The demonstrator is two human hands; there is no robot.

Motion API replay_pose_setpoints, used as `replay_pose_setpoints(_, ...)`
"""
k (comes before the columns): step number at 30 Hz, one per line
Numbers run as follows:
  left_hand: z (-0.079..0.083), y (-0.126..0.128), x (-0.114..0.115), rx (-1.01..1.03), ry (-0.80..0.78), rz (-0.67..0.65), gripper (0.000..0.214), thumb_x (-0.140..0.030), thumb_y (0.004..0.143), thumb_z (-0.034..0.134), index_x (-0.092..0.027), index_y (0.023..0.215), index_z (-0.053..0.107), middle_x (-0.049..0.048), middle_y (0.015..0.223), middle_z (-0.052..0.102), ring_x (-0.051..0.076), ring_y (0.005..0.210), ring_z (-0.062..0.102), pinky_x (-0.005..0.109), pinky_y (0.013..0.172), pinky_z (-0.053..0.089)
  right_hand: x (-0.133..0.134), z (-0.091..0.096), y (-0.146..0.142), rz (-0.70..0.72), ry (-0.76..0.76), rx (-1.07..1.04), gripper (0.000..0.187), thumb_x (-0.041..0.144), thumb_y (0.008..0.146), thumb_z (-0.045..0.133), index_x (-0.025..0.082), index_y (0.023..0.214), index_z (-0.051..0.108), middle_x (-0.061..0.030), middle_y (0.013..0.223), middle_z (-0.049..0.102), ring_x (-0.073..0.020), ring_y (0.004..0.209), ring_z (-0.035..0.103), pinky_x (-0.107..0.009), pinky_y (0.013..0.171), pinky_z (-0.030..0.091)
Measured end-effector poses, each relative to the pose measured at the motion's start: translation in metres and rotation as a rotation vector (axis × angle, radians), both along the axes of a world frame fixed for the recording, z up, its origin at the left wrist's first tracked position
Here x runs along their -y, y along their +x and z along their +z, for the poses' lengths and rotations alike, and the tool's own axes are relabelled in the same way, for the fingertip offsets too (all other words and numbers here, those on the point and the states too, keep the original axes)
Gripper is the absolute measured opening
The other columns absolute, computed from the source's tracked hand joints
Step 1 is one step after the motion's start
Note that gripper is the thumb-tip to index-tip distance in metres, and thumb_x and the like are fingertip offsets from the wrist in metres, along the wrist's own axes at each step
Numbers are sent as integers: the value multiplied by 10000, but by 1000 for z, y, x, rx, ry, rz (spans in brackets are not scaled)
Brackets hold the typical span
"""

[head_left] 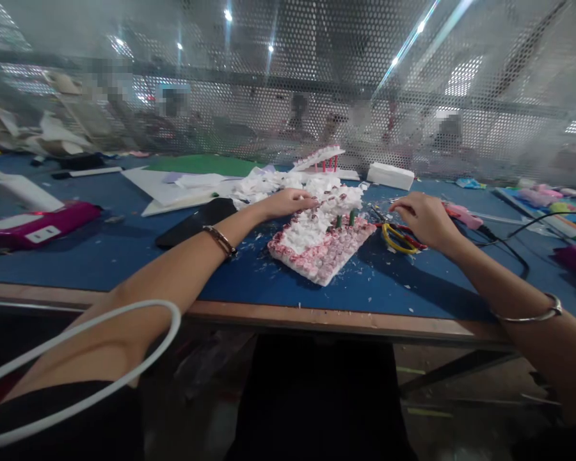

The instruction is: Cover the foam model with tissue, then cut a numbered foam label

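Note:
A foam-like board [321,272] with a pink, bumpy surface lies at the middle of the blue table. White crumpled bits [307,230] cover its left and back parts, and small green posts [352,218] stand on it. My left hand [290,202] reaches to the board's back left, its fingers stretched out and touching the white bits. To the right of the board, my right hand [423,216] hovers with bent fingers pinched together; whatever is between the fingertips is too small to tell. Just under it lie scissors with yellow and red handles [397,240].
Behind the board stand a raised piece on red posts [326,160] and a white block [390,175]. Green and white sheets [196,166] and a dark flat object [196,221] lie left. A magenta device [38,224] is far left; a pink tool with a cable [463,216] lies right.

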State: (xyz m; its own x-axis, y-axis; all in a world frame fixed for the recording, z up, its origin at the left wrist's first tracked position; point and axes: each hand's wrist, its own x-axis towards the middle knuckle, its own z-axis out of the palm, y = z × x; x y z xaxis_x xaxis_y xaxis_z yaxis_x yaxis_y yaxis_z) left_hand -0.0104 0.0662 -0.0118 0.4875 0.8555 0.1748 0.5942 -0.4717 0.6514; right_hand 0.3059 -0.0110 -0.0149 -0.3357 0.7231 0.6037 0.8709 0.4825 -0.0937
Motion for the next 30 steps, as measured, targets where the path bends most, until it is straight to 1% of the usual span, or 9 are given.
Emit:
replay_pose_setpoints(4, 2, -3, 2, -152, 151, 38, 608, -700, 776, 457, -160, 964, 662, 84, 903, 680, 213, 788, 582, 285, 711, 401, 1, -1, 1, 13, -16, -51, 295, 249, 868, 435, 202, 864, 727, -91, 931, 735, -246, 888, 660, -389, 818, 480)
replay_pose_setpoints(10, 1, 9, 15, -108, 290, 23, 628, -638, 850, 341, -120, 1049, 635, 141, 1117, 664, 270, 1026, 585, 321, 875, 431, 2, -2, -1, -3, 22, -73, 224, 264, 829, 512, 227, 860, 731, -87, 887, 709, -238, 835, 636, -381, 768, 479)
replay_pose_setpoints(13, 6, 15, 26, -95, 346, 35, 680, -671, 819, 392, -108, 1133, 607, 175, 1225, 600, 305, 1107, 552, 355, 896, 439, 2, -2, 0, 14, -55, -56, 222, 266, 832, 501, 209, 827, 716, -79, 845, 708, -223, 791, 632, -358, 760, 467)
replay_pose_setpoints(15, 9, 17, 31, -114, 355, 17, 733, -689, 782, 458, -102, 1205, 571, 194, 1293, 547, 327, 1158, 524, 380, 926, 431, 4, -1, -1, -6, -96, -52, 256, 272, 863, 452, 197, 794, 688, -55, 719, 682, -201, 689, 614, -334, 719, 449)
replay_pose_setpoints(19, 7, 21, 33, -179, 317, 16, 843, -708, 714, 527, -103, 1301, 496, 218, 1363, 482, 372, 1218, 478, 423, 972, 409, 9, 7, -8, -103, -38, -88, 371, 335, 930, 345, 214, 690, 601, -19, 553, 573, -175, 580, 559, -312, 670, 422)
replay_pose_setpoints(21, 5, 23, 32, -191, 312, 36, 862, -714, 702, 523, -95, 1301, 485, 225, 1366, 474, 384, 1251, 443, 439, 1009, 384, 10, 16, -16, -92, 2, -126, 345, 385, 931, 370, 211, 782, 627, -42, 659, 625, -184, 666, 597, -318, 706, 445)
replay_pose_setpoints(23, 3, 25, 31, -195, 323, 41, 832, -702, 705, 521, -98, 1276, 496, 219, 1350, 482, 383, 1270, 417, 446, 1036, 362, 9, 26, -29, -15, 17, -124, 337, 454, 888, 472, 192, 1013, 643, -99, 916, 682, -219, 856, 631, -347, 785, 472)
replay_pose_setpoints(26, 1, 26, 33, -203, 329, 62, 795, -689, 699, 542, -105, 1239, 510, 218, 1297, 492, 376, 1229, 443, 454, 1015, 382, 2, 41, -52, 114, -45, -2, 651, 558, 790, 594, 181, 1316, 526, -165, 1271, 598, -296, 1133, 567, -435, 941, 445)
replay_pose_setpoints(30, 0, 26, 34, -228, 351, 64, 793, -664, 651, 594, -111, 1214, 509, 197, 1231, 483, 373, 1178, 465, 465, 1011, 391, -13, 53, -74, 174, -252, 165, 795, 578, 722, 646, 179, 1392, 487, -167, 1343, 573, -347, 1197, 538, -486, 1007, 401)
